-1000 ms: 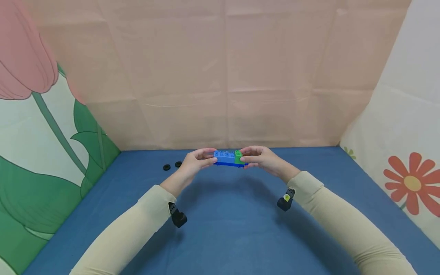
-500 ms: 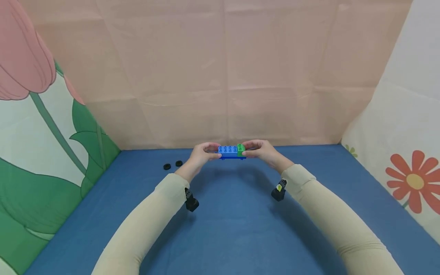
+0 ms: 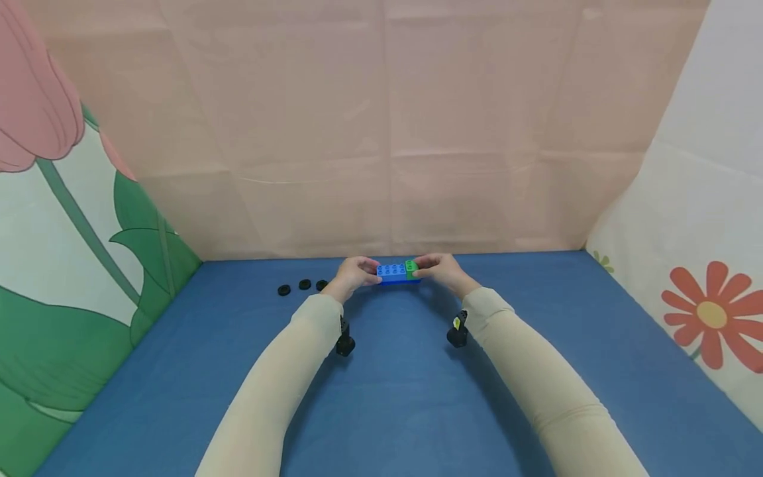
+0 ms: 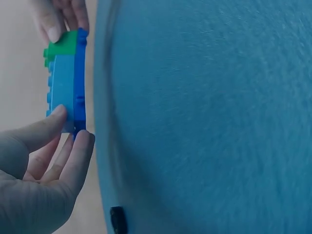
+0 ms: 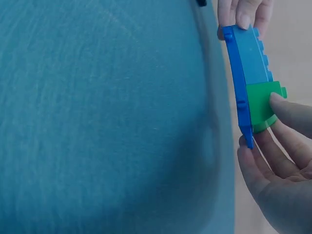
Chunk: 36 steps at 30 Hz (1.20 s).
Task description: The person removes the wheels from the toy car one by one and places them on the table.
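A toy block build spans both hands in the head view: a light blue studded brick (image 3: 391, 271) and a green brick (image 3: 411, 267) on a darker blue base (image 3: 398, 282). My left hand (image 3: 355, 274) grips the blue end, thumb on the brick's near side in the left wrist view. The right hand (image 3: 444, 271) holds the green end, its thumb on the green brick (image 5: 263, 103). Small knobs stick out under the base (image 5: 238, 80), seen in the right wrist view. The build is held level close over the far part of the table.
Left of the left hand lie black wheels (image 3: 283, 290), one partly behind the wrist. The blue tabletop (image 3: 381, 397) ends at a beige backdrop (image 3: 381, 132). A tulip-printed panel (image 3: 71, 331) stands left, a flower-printed one (image 3: 712, 315) right.
The build rose and levelled out, then came down toward the table, still in both hands. Both forearms have drawn inward. A third black wheel now shows beside the left wrist.
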Motion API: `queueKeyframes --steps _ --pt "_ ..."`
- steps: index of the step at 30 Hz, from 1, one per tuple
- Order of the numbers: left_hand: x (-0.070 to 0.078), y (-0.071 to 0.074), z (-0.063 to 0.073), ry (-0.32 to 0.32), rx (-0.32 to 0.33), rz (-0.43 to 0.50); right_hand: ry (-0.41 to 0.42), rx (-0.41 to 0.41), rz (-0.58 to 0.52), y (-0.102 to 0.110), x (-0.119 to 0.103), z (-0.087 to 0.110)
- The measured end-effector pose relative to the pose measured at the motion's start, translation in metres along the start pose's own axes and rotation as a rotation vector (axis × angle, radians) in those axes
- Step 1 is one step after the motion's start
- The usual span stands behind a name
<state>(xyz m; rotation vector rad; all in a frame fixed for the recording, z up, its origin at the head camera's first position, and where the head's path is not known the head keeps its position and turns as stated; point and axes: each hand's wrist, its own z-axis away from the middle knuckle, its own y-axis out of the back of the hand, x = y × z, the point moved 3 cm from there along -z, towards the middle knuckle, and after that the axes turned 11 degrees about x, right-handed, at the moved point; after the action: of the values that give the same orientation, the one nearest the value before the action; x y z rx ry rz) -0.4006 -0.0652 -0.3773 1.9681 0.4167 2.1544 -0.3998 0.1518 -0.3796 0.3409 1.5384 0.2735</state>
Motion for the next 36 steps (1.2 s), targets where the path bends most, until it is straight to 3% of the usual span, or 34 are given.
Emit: queueKeyframes --steps 7,19,27,32,36 --pt "-0.007 -0.006 0.001 0.015 0.045 -0.121 -0.052 0.023 0.049 -0.008 0.009 0.0" --pt "-0.016 -0.004 -0.008 0.053 0.012 -0.167 -0.081 -0.005 0.027 -0.013 0.016 -0.004" --pt "-0.021 0.007 -0.009 0.045 -0.093 -0.09 -0.051 -0.119 -0.029 -0.009 0.023 -0.008" --pt "-0.01 0.019 -0.008 0.018 -0.117 -0.025 -0.064 -0.132 -0.096 0.007 0.018 -0.007" --pt "0.005 0.034 -0.003 -0.006 -0.11 -0.004 -0.028 -0.108 -0.061 0.021 0.009 -0.001"
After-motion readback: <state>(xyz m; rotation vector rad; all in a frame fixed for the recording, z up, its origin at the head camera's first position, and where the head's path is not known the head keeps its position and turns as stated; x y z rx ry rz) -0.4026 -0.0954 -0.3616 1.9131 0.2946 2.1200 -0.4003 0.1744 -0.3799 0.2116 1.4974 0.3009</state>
